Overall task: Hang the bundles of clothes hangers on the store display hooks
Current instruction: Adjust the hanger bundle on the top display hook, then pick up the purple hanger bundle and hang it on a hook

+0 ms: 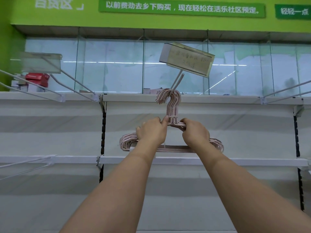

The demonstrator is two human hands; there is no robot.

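A bundle of pale pink clothes hangers [171, 108], tied at the neck, is raised against the white display wall. Its hook ends curl over the white display hook [177, 83], which juts toward me and carries a tilted price-tag holder [186, 59]. My left hand [152, 132] grips the bundle's left shoulder, thumb up by the neck. My right hand [196, 132] grips the right shoulder. The hands hide the middle of the bundle; its rounded ends and bottom bar show beside and below them.
More white display hooks stick out at upper left [74, 84], lower left [28, 163] and upper right [284, 91]. Another tag holder [40, 63] hangs at the left. Red boxes [38, 79] sit on the top shelf. Green signs run above.
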